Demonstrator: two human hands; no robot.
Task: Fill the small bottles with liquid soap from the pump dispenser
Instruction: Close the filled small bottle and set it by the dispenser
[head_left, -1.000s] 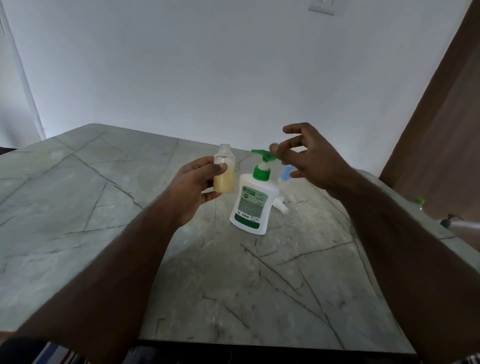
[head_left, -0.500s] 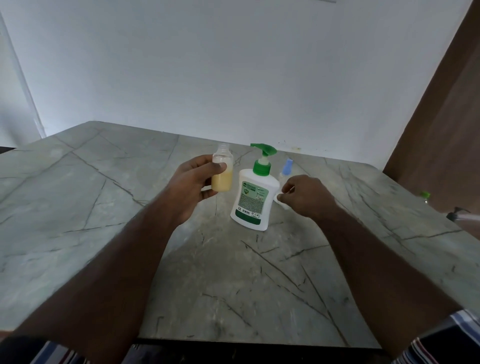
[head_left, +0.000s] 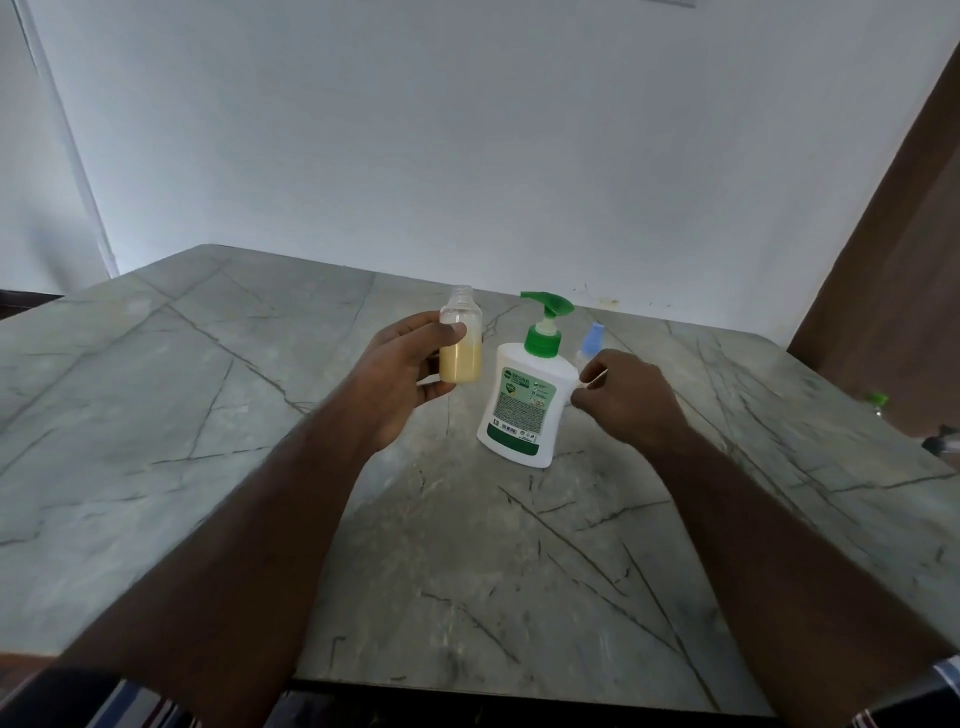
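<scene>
Your left hand (head_left: 400, 374) grips the uncapped, half-filled small bottle (head_left: 460, 344) left of the pump dispenser (head_left: 527, 395). Your right hand (head_left: 626, 397), fingers curled, hides most of a blue-capped bottle (head_left: 594, 340); whether it grips is unclear.

Pump dispenser (head_left: 524, 400) stands between both hands; bare table (head_left: 156, 415) lies leftward.
</scene>
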